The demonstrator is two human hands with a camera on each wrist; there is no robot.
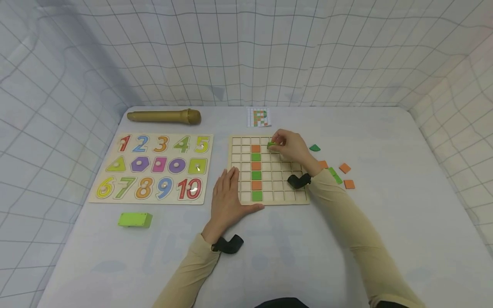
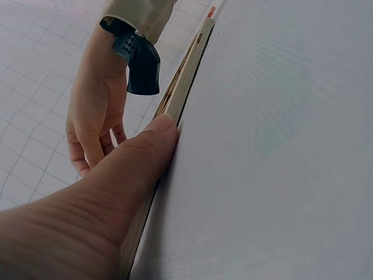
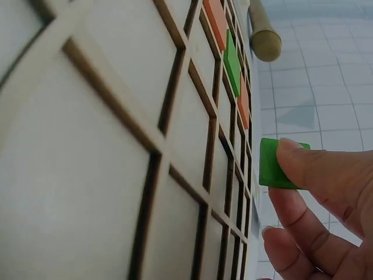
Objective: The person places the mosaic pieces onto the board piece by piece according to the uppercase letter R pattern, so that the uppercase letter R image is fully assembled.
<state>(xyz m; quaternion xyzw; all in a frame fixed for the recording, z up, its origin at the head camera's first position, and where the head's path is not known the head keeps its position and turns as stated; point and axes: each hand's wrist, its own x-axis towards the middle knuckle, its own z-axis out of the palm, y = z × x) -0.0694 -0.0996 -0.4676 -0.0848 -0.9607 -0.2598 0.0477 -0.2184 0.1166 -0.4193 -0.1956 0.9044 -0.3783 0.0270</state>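
Note:
A wooden grid board [image 1: 277, 175] lies on the table, with a column of alternating orange and green square tiles [image 1: 256, 175] in its cells. My right hand [image 1: 291, 147] is over the board's far part and pinches a green tile [image 3: 270, 164] between thumb and fingers. In the right wrist view that tile is apart from the grid. My left hand [image 1: 226, 199] rests at the board's near left corner with fingers straight along the left side. Its thumb [image 2: 140, 151] presses against the board's near edge.
Loose orange tiles [image 1: 349, 184] and green tiles [image 1: 335, 175] lie right of the board, near a dark green curved piece [image 1: 314, 148]. A patterned card [image 1: 259, 117] lies beyond it. Leftward are a number puzzle [image 1: 208, 171], a gold microphone [image 1: 163, 116] and a green block [image 1: 135, 220].

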